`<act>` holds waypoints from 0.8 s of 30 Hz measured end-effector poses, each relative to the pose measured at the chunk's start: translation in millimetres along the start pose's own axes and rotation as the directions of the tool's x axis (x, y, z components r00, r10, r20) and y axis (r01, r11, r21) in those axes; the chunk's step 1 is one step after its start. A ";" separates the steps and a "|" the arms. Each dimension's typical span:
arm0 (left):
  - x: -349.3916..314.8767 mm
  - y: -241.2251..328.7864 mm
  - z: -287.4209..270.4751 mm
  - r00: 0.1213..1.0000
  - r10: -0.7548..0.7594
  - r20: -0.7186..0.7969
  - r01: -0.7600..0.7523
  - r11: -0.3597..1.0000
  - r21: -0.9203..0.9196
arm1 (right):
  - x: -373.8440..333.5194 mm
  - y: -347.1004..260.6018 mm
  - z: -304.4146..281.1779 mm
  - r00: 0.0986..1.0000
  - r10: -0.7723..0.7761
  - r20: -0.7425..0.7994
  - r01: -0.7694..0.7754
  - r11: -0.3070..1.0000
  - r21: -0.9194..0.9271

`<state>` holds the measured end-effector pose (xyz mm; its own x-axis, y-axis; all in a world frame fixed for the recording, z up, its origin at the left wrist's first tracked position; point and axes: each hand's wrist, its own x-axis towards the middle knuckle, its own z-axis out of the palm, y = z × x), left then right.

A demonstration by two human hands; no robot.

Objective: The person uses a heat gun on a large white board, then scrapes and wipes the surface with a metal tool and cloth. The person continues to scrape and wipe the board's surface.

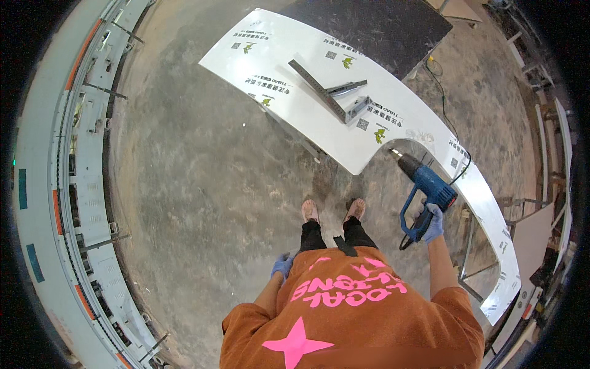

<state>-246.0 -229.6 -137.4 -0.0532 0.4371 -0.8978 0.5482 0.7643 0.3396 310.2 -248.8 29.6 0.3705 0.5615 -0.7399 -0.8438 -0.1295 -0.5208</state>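
My right hand [434, 222], in a pale blue-grey glove, is closed around the handle of a blue heat gun [439, 189]. The gun's metal nozzle points away from me, close to the curved inner edge of a large white panel [295, 46]; whether it touches cannot be told. My left hand [283, 265], gloved alike, hangs low beside my left hip. Its fingers are partly hidden, and nothing shows in it. Lying on the panel are a dark, flat straight bar [318, 91], a slim metal tool [346, 87] and a small metal bracket-like piece [358, 109].
A black sheet [375, 27] lies beyond the panel. The gun's dark cable [468, 165] loops over the panel's narrow right arm. Metal supports [468, 246] stand beneath that arm. A long pale machine [37, 184] lines the left side; boards [530, 246] lean at the right. My feet [310, 211] stand on concrete.
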 end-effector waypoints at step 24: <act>1.5 24.9 -0.6 0.994 0.110 0.022 -0.112 0.979 0.170 | -20.0 11.7 4.8 0.988 0.072 -0.136 -0.084 0.993 -0.088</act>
<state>-232.9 -209.6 -130.2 0.0253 0.5080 -0.8610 0.6849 0.6186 0.3851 291.1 -257.6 40.3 0.3583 0.4348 -0.8262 -0.8344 -0.2479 -0.4923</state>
